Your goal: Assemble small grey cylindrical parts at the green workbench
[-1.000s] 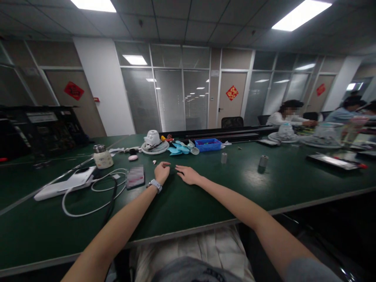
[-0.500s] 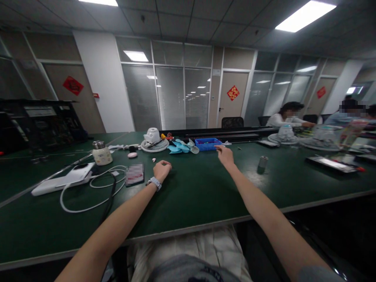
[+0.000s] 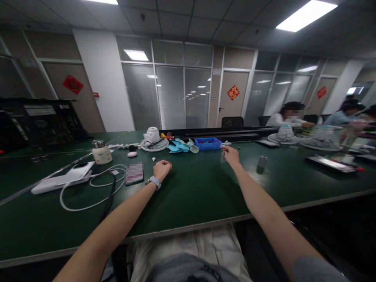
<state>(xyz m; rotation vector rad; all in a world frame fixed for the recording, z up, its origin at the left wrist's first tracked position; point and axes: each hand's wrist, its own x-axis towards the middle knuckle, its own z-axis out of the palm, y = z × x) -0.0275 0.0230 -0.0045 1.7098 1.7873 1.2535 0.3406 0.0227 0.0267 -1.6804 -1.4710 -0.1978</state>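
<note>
Right hand [image 3: 232, 156]: fingers [image 3: 225, 149] at grey metallic cylinder [image 3: 222, 158]; grip cannot be confirmed. Off-centre contact could topple it. Left hand [image 3: 161, 170]: fingers part-curled, contents hidden.

Small, upright grey cylinder [image 3: 222, 158]

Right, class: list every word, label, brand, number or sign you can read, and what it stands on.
None reads clearly.
Red diamond door signs: characters blurred.
White label on black case: too small.
White wall plate: too small.
Grey shirt: lettering unclear.
Flat rectangular item: face pixelated.
</note>
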